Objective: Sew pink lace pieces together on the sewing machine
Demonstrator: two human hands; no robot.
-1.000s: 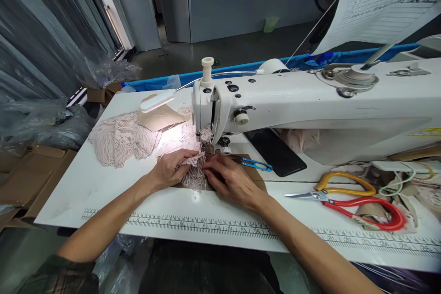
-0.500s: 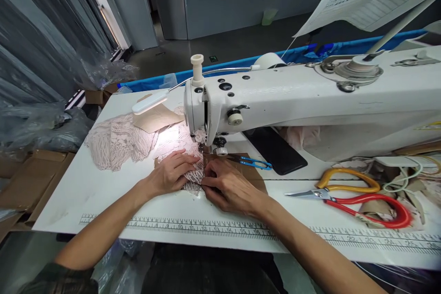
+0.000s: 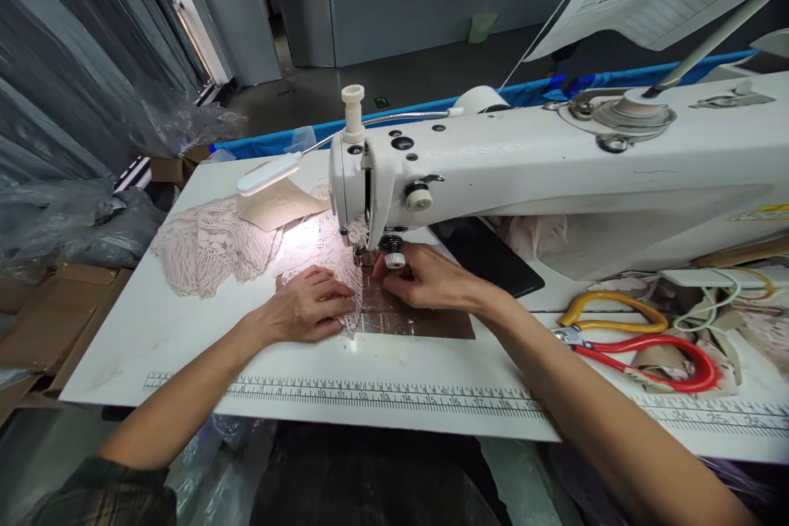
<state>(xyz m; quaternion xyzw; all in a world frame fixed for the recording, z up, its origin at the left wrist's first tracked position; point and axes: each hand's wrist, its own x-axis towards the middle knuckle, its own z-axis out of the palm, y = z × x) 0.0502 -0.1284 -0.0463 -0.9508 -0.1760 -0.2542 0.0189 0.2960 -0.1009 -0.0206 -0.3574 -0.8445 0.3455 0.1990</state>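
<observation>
My left hand (image 3: 311,304) lies flat on pale pink lace fabric (image 3: 342,267), fingers stretched out, pressing it to the table left of the needle. The lace runs under the presser foot (image 3: 358,256) of a white sewing machine (image 3: 468,173). My right hand (image 3: 428,275) is close to the right side of the foot, thumb and fingers drawn together. Its fingertips are partly behind the machine's white knob (image 3: 394,260), so what they hold, if anything, is hidden. Below that hand is a brown plate (image 3: 425,324) on the tabletop.
A heap of lace (image 3: 213,251) and a piece of tan paper (image 3: 283,205) lie to the left under a small lamp (image 3: 269,174). A black phone (image 3: 493,255) lies beneath the machine arm. Scissors with red and yellow handles (image 3: 647,357) rest at right, beside fabric scraps.
My right hand has left the front edge of the lace and moved up and right, towards the presser foot. The blue thread snips no longer show. My left hand stays nearly in place.
</observation>
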